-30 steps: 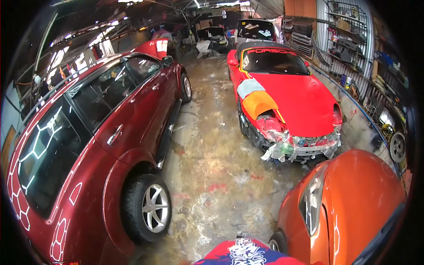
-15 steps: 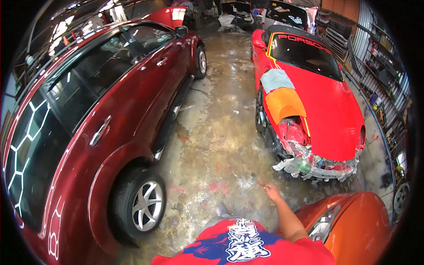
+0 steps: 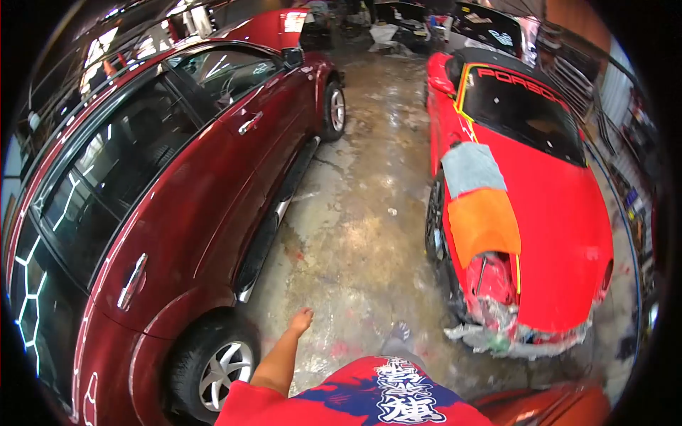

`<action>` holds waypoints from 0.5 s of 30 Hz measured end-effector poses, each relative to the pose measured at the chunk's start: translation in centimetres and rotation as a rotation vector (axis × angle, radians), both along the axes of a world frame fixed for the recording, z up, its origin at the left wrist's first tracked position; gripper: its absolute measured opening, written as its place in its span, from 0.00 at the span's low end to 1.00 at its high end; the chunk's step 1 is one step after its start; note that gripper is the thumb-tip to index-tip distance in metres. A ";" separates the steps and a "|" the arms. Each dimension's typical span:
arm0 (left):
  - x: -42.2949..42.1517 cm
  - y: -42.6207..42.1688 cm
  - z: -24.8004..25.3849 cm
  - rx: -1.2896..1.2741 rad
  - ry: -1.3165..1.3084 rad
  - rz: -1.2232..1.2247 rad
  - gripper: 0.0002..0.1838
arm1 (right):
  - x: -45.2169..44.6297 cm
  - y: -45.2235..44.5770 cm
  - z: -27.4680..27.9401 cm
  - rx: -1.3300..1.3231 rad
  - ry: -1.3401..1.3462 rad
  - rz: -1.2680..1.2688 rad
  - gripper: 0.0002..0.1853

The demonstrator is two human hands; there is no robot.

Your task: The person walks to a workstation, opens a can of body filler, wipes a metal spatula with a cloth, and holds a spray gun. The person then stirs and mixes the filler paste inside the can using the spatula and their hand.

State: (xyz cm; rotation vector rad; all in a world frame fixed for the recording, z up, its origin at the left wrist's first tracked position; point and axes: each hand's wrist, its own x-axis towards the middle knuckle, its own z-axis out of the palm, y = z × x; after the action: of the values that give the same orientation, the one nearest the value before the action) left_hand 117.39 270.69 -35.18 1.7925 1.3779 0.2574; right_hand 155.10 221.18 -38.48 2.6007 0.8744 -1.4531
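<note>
My left hand [image 3: 302,321] hangs in front of me over the wet-looking concrete floor [image 3: 341,277]. Its fingers look loosely curled, and no object shows in them. The closest thing to it is the dark red SUV [image 3: 192,234] on my left, near its rear wheel [image 3: 226,376]; hand and car are apart. My right hand is out of view. On my right stands a red sports car [image 3: 554,248], with a grey cloth [image 3: 474,169] and an orange cloth [image 3: 484,224] laid over its fender. Its front end is open, with torn masking material [image 3: 511,337] around it.
An aisle of floor runs between the two cars. An orange-red car panel [image 3: 554,408] is close at the lower right. Shelves and parts line the right wall, with a blue hose [image 3: 616,202] along the floor. More vehicles [image 3: 486,28] stand at the back.
I have moved forward along the aisle, and both cars appear nearer. My right hand has dropped out of view, while my left hand has come into view.
</note>
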 end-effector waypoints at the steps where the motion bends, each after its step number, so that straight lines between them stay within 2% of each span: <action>1: 4.3 1.2 1.1 -0.194 -0.128 0.232 0.18 | 2.5 2.0 -0.4 -0.011 0.002 0.009 0.17; 3: 9.0 0.9 -3.4 -0.192 -0.170 0.250 0.19 | 7.9 6.3 -0.7 -0.015 -0.003 0.035 0.17; 4: 11.1 -0.7 -2.4 -0.066 -0.086 0.018 0.20 | 10.6 8.4 -1.3 -0.010 -0.003 0.054 0.17; 5: 12.6 -0.7 -4.5 0.162 0.069 -0.458 0.23 | 13.4 10.5 -1.6 0.000 -0.014 0.082 0.17; 6: 15.0 -1.1 -4.3 0.025 0.168 -0.770 0.26 | 16.2 13.1 -2.2 0.015 -0.026 0.122 0.17; 8: 19.8 -2.9 -4.9 -0.302 -0.057 -0.015 0.28 | 22.7 19.7 -3.6 0.072 -0.080 0.291 0.16; 11: 22.6 2.6 -2.5 -1.023 -0.280 0.414 0.31 | 33.4 35.2 -2.0 0.187 -0.118 0.574 0.18; 12: 23.7 4.7 -0.8 -0.975 -0.184 0.389 0.31 | 38.8 38.9 -11.0 0.343 -0.195 0.663 0.20; 13: 24.3 6.9 0.2 -0.925 -0.089 0.362 0.32 | 40.1 44.6 -4.1 0.484 -0.230 0.663 0.21; 14: 24.7 9.3 0.6 -0.869 0.002 0.335 0.32 | 41.6 49.1 -0.3 0.615 -0.217 0.540 0.23; 15: 24.6 11.9 -0.6 -0.693 0.190 -0.082 0.32 | 42.3 54.0 2.1 0.518 -0.089 0.072 0.21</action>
State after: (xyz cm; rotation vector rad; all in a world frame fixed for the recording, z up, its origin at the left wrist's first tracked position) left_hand 141.99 282.61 -35.80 1.3007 1.3030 -0.4042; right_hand 197.43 275.16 -36.37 2.9060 1.4838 -1.2072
